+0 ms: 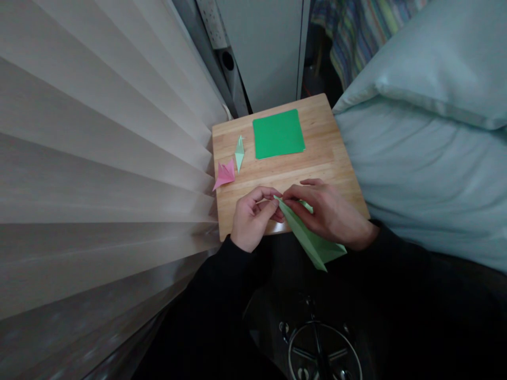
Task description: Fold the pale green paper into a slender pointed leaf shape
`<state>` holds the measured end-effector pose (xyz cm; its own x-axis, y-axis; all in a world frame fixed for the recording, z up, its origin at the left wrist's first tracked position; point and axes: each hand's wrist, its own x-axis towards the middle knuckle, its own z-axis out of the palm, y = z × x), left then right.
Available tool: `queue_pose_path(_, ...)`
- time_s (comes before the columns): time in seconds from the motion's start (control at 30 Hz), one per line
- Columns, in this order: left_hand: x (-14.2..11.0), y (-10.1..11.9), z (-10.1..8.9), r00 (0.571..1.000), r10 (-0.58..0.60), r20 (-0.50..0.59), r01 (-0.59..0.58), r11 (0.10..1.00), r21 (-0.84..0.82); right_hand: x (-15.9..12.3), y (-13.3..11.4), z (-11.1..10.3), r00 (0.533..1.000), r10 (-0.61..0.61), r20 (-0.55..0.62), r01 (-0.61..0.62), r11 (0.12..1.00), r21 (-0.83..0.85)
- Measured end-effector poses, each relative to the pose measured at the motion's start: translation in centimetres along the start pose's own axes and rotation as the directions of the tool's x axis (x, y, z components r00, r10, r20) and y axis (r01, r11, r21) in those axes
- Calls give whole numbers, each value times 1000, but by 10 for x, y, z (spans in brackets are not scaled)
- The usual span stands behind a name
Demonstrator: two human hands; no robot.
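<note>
A light green sheet of folded origami paper (303, 232) is held above the near edge of the small wooden table (317, 132). My left hand (255, 214) pinches its pointed upper corner between thumb and fingers. Close beside it, my right hand (327, 211) is closed on the same paper near that tip, and its palm covers part of the sheet. The paper's wide lower end hangs past the table edge. Beyond my left hand lie a pink folded paper crane (225, 173) and a smaller pale green folded crane (240, 153).
A stack of green paper squares (278, 133) lies at the table's far side. A pleated curtain (119, 158) borders the left. On the right is a bed with pale bedding (412, 158). A wheeled chair base (325, 351) stands on the dark floor below.
</note>
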<state>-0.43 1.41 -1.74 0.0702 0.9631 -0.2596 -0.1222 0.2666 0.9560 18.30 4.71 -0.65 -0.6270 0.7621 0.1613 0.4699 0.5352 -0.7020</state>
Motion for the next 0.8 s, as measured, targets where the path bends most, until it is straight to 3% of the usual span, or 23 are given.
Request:
queue_pose_path(0.17,1,0,0,998,-27,-64,25,999,-32,0,-4,-5,997,65,33,-67,997,45)
queue_pose_path(0.33,2,1,0,990,-38,-139,30,998,-57,-3,1,-4,992,102,76,-100,994,-35)
queue_pose_path(0.43,2,2,-1,993,-56,-105,48,996,-70,-4,4,-4,993,102,63,-102,995,-4)
queue_pose_path(0.53,2,2,-5,999,-26,-45,24,999,-49,-1,4,-7,989,142,40,-146,979,142)
queue_pose_path(0.67,3,1,-9,995,88,36,-89,996,9,3,1,-13,976,208,59,-213,872,440)
queue_pose_path(0.8,1,5,-8,986,105,129,-105,994,-10,5,-2,-17,970,210,125,-245,804,542)
